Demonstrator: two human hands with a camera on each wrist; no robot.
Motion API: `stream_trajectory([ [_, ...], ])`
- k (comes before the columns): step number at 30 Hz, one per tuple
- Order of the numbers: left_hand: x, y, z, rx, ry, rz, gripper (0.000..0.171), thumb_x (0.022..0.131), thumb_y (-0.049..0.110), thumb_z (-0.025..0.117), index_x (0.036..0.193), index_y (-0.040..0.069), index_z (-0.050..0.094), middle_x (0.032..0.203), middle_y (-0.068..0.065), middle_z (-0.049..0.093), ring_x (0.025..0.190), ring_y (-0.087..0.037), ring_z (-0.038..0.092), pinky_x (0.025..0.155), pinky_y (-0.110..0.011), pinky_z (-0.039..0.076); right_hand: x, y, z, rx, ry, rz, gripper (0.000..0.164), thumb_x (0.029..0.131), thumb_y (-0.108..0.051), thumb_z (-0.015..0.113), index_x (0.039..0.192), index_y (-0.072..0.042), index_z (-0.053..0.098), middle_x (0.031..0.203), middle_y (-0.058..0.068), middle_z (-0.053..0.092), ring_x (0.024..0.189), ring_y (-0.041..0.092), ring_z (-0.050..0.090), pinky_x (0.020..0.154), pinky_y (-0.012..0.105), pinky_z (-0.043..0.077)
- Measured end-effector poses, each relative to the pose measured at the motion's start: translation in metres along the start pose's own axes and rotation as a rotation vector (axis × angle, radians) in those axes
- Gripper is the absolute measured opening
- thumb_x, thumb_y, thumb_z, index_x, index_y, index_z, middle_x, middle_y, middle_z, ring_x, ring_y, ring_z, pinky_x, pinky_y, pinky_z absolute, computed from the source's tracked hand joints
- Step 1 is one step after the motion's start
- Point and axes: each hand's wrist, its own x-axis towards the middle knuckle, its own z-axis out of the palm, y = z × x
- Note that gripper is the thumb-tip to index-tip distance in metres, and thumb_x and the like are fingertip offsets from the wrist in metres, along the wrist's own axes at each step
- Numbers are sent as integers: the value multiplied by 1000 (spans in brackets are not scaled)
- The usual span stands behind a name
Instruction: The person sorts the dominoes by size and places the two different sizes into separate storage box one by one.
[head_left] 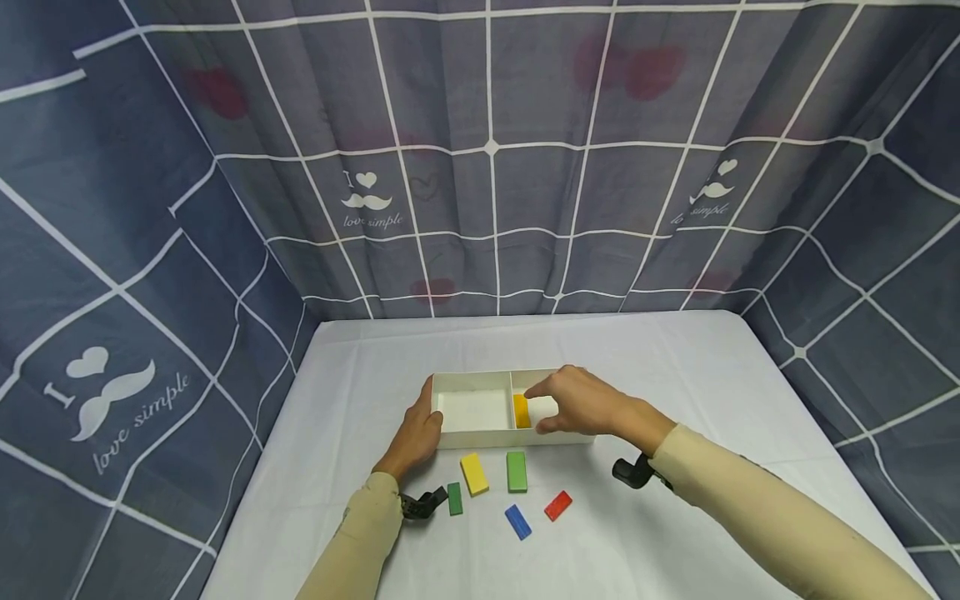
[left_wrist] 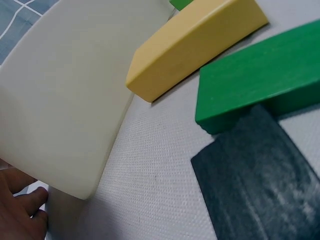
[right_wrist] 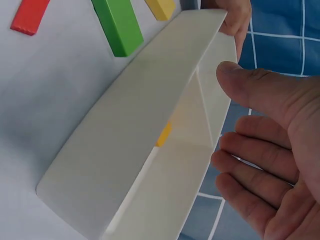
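Though small, yellow block (head_left: 522, 412) inside white box (head_left: 472, 439), right compartment (head_left: 542, 409).

There're 6 blks (head_left: 517, 472), 1 box (head_left: 480, 440) w/ 2 cmpts (head_left: 472, 408), 2 hands (head_left: 414, 432).

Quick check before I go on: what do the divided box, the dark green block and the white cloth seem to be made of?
Divided box: probably plastic, smooth and matte; thin walls and rounded corners look moulded.
Dark green block: perhaps painted wood, satin; its even colour shows no clear grain, so plastic is possible.
White cloth: fabric, matte, with a fine woven-looking texture.
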Motion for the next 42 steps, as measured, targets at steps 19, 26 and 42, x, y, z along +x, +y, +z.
stream_trajectory([
  [19,-2,0,-1,-2,-8,6,71,105,2,35,174,6,17,171,-23,43,156,-44,45,127,-66,35,-21,-23,5,50,-15,-35,49,84,-28,96,128,-8,82,126,3,82,112,19,78,95,38,64],
  [26,-1,-1,-1,-2,-4,8,72,105,2,35,174,6,18,171,-23,43,157,-44,45,127,-66,34,-29,-30,12,79,-40,-87,49,86,-26,95,128,-6,82,125,6,82,110,23,79,93,36,64],
  [42,-1,-1,0,-10,-3,4,72,105,2,34,174,5,17,172,-23,42,157,-44,44,127,-66,34,-36,-34,44,48,-42,-103,50,83,-25,97,127,-7,82,122,2,83,107,14,78,92,35,64],
])
